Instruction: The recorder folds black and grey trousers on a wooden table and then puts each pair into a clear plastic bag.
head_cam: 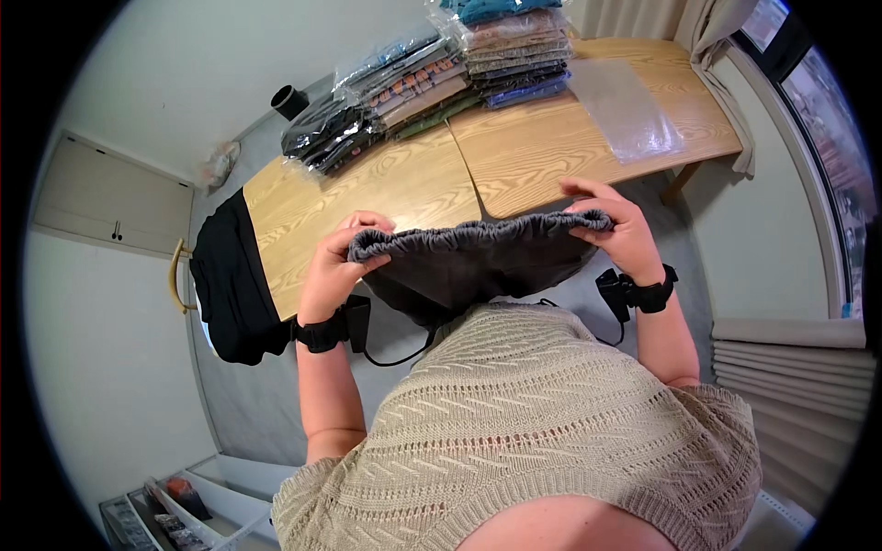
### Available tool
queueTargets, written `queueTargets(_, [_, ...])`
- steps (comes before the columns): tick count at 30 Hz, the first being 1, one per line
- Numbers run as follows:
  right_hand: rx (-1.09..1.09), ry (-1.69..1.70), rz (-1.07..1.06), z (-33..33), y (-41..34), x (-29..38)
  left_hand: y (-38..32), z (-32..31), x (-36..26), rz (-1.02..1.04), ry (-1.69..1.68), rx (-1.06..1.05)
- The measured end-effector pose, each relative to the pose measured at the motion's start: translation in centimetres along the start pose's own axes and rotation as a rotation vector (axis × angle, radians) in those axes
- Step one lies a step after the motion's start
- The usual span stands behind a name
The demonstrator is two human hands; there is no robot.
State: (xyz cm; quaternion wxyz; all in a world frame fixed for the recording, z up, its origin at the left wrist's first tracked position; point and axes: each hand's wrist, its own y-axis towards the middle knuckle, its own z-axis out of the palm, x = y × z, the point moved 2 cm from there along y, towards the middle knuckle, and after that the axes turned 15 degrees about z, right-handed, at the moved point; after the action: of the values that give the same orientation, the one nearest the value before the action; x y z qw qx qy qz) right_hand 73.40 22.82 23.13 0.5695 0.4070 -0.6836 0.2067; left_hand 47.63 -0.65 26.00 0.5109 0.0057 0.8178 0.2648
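Note:
A dark grey garment with a gathered elastic waistband (475, 237) hangs between my two hands in front of my torso. My left hand (348, 248) pinches the left end of the waistband, thumb on the near side. At the opposite end my right hand (613, 224) grips the band, its index finger raised off the cloth. The band is held wide and nearly level, and the dark body of the garment (468, 279) droops below it. Its lower part is hidden behind my knitted top.
Beyond the garment stands a wooden table (386, 179) with stacks of bagged folded clothes (517, 62) at its back. A clear plastic bag (630, 113) lies at the right. Black cloth (231, 282) drapes over the left end. Shelving (227, 482) is at lower left.

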Motion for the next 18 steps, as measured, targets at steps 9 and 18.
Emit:
queueTargets(9, [1.122, 0.28, -0.685, -0.8, 3.6, 9.0, 6.1, -0.7, -8.9, 0.461, -0.541, 0.466])
queueTargets(18, [0.624, 0.311, -0.414, 4.1, 7.4, 10.1, 11.3, 4.0, -4.5, -0.024, -0.418, 0.492])
